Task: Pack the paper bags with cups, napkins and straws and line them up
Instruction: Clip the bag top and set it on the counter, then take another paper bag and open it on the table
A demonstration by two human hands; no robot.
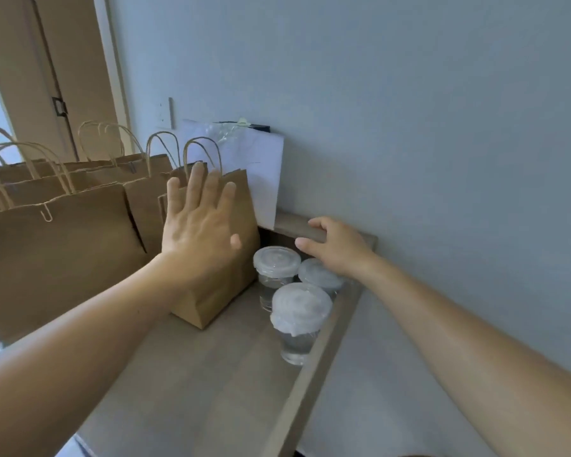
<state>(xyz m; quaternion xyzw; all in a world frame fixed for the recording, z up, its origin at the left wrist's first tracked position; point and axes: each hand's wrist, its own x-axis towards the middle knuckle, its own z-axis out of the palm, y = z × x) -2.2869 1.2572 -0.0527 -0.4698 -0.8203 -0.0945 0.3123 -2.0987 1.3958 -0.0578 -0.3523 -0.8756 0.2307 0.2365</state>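
The left hand (200, 225), fingers spread flat, presses the nearest brown paper bag (211, 301) on the grey-brown surface (195, 374). The right hand (335, 247), loosely curled and empty, hovers over three lidded clear plastic cups (299, 311) just beside the bag. A hard push or careless reach could topple them.

Likely a home room: painted wall (409, 127), wall switch (161, 115), wooden door (47, 61), wooden tabletop (195, 374)
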